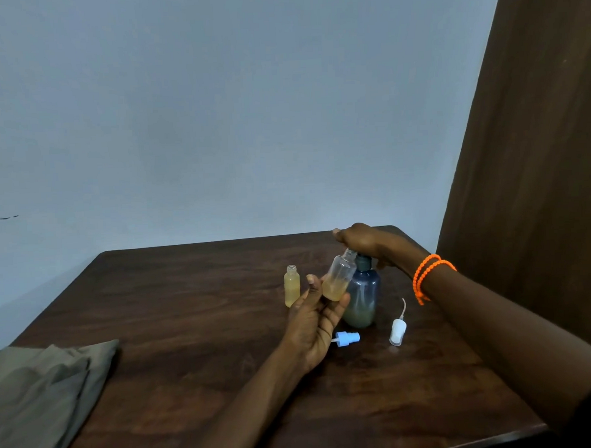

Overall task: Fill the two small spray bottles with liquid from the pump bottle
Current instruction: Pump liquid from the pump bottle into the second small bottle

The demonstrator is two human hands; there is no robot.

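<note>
I had the left hand (313, 320) holding a tilted small spray bottle (338, 276), part full of yellow liquid, neck up under the pump bottle (362, 294) head. Right hand (362, 242) rested on top of the pump. Second open small bottle (292, 285) stood upright just left; blue spray cap (347, 338) and white spray cap (398, 329) lay on the table (188, 298), grey cloth (40, 401) at near left.

A blue-grey pump bottle (362, 293) stands upright. One uncapped spray bottle (339, 275), partly filled amber, is tilted against its pump; another (292, 286) stands filled nearby.
</note>
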